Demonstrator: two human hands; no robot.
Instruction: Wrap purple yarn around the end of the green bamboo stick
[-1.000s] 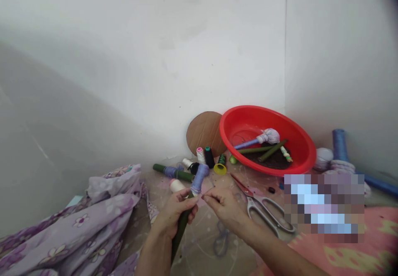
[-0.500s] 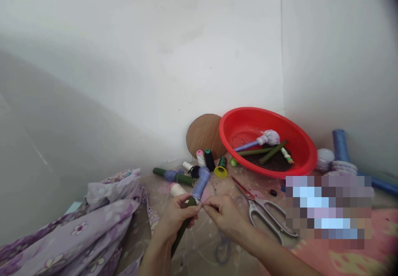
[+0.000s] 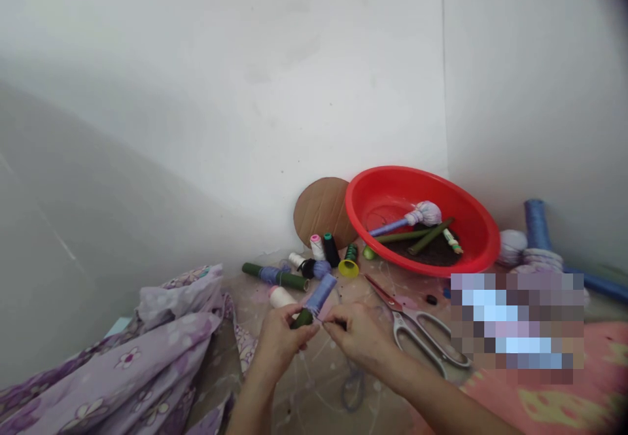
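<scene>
- A person's left hand (image 3: 283, 348) clenches a green rod (image 3: 303, 318) wound with lilac thread (image 3: 320, 294), the fingers curled around its lower part.
- The rod lies tilted across the view, its long axis running from lower left to upper right; the lilac end points up and away toward a red plastic basin (image 3: 392, 173).
- The rod is held above a speckled work surface (image 3: 324, 389), between the two hands and close to both.
- The right hand (image 3: 360, 340) pinches thumb and forefinger together at the lower edge of the thread; whether a strand lies between them is too fine to tell.
- Spools stand in a cluster beyond the hands: a white one with a pink top (image 3: 317, 247), a black one with a teal top (image 3: 331, 250) and a green one on a yellow base (image 3: 349, 260).
- A second green rod (image 3: 275, 276), also wound in lilac, lies just behind a cream spool (image 3: 281, 297).
- Steel scissors (image 3: 422, 337) with red blades lie right of the right hand.
- The basin holds a lilac-bound bundle on a stick (image 3: 422, 213) and green rods (image 3: 432, 235).
- Floral lilac fabric (image 3: 122, 363) is heaped at the left.
</scene>
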